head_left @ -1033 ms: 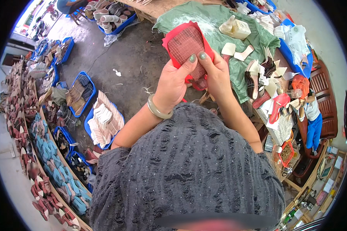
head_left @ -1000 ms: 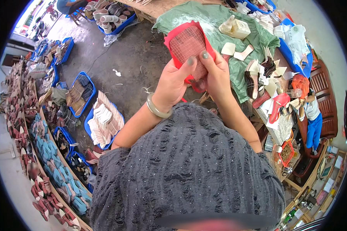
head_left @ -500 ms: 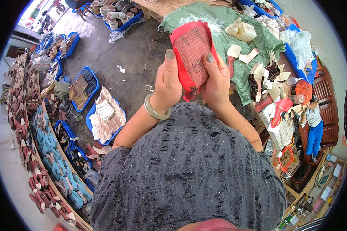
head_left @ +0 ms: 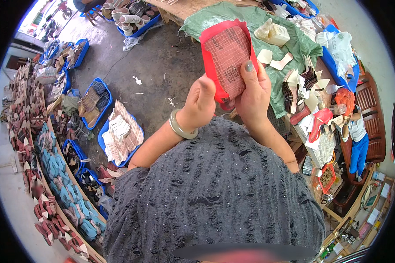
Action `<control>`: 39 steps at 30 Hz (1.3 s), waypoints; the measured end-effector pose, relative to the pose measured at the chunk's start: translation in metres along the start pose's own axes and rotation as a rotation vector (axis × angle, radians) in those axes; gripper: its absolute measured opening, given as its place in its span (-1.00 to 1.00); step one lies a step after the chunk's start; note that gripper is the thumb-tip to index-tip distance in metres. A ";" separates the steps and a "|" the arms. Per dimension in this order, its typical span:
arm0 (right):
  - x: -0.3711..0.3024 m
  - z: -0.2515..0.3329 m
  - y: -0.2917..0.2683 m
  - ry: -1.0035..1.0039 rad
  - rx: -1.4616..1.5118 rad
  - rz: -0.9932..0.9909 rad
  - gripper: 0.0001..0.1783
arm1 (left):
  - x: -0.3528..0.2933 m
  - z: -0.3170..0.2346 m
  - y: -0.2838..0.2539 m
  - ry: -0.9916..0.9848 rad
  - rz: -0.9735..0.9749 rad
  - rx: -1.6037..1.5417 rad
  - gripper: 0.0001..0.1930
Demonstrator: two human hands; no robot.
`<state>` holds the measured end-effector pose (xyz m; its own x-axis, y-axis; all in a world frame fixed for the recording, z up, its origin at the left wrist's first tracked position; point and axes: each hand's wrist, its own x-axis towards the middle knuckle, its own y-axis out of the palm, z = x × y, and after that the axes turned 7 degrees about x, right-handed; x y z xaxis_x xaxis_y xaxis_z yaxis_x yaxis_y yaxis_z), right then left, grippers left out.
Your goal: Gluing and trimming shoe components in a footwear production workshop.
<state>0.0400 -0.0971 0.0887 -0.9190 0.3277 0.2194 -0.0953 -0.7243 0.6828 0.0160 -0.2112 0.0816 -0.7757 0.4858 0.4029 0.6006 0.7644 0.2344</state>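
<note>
Before me, above the near edge of the table, is a shoe insole (head_left: 227, 55) with a brownish-red, grid-lined face and bright red material folded up around its rim. My right hand (head_left: 255, 94) grips its lower right side, thumb lying on the face and fingers behind. At the lower left edge is my left hand (head_left: 198, 103), a bangle (head_left: 180, 126) on its wrist. Its thumb points up beside the red rim, and its fingers are curled against the insole, partly hidden. Beyond them, pale insole pieces (head_left: 281, 62) lie on a green sheet (head_left: 219, 15).
Stacked insoles (head_left: 294, 87) and a whitish plastic container (head_left: 276, 34) stand on the table to the right. Blue baskets of shoe parts (head_left: 102, 115) sit on the floor at left, near racks of soles (head_left: 61, 171). A person in blue trousers (head_left: 358, 153) is at far right.
The insole has shifted slightly up and right with my right hand. My left thumb has come off its face to the left edge, and the left hand has turned.
</note>
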 end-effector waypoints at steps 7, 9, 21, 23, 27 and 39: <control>0.001 0.000 -0.003 0.057 0.055 -0.009 -0.62 | -0.002 -0.007 -0.008 -0.105 0.046 0.124 -0.46; 0.000 -0.001 -0.001 0.022 0.029 -0.007 -0.62 | -0.005 -0.008 -0.004 -0.043 -0.071 0.355 -0.56; 0.014 -0.029 -0.004 0.233 0.051 0.094 -0.54 | 0.021 -0.003 -0.021 -0.062 0.146 0.070 -0.30; 0.018 -0.032 -0.010 0.145 -0.215 0.117 -0.55 | 0.017 0.006 -0.027 -0.039 0.155 0.218 -0.25; 0.030 -0.031 -0.023 -0.098 -0.625 0.145 -0.64 | 0.018 0.008 -0.030 -0.025 0.021 0.251 -0.15; 0.038 0.031 -0.002 -0.654 -1.026 0.354 -0.80 | 0.005 -0.017 -0.031 -0.292 0.197 -0.177 -0.02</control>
<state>0.0167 -0.0646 0.1174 -0.6224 0.0463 0.7813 -0.4053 -0.8730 -0.2712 -0.0033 -0.2390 0.0916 -0.6494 0.7357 0.1924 0.7478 0.5718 0.3373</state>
